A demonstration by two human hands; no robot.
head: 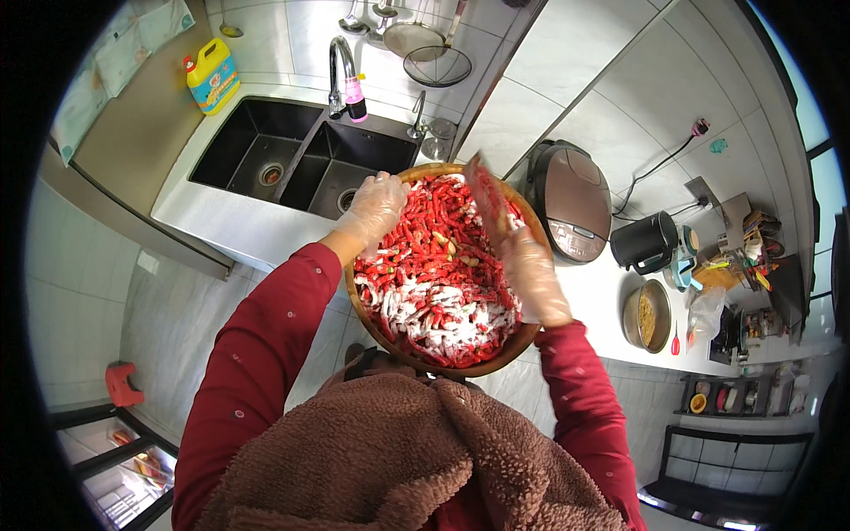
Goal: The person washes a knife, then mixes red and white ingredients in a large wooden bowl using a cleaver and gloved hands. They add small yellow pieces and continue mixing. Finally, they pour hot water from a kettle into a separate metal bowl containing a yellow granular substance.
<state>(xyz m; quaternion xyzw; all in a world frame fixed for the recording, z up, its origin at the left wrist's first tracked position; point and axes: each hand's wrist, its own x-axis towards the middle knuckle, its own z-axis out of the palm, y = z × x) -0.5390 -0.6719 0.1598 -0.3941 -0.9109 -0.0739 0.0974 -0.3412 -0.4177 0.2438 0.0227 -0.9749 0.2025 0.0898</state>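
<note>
A round wooden basin (362, 325) full of red chili peppers (431, 232) is in front of my body, at the counter's edge. White powder or salt (441, 318) coats the peppers, most thickly on the side nearest me. Several pale garlic cloves (469, 261) lie near the middle. My left hand (377, 207), in a clear plastic glove, grips the basin's far left rim. My right hand (531, 275), gloved the same way, holds a flat, red-smeared blade-like tool (490, 199) over the basin's right side. Motion blurs the tool, so its exact kind is unclear.
Beyond the basin is a black double sink (312, 156) with a faucet (340, 73). To the right stand a brown rice cooker (574, 199), a black electric kettle (643, 242) and a steel bowl (647, 318) of tan food. A yellow jug (212, 78) stands left of the sink.
</note>
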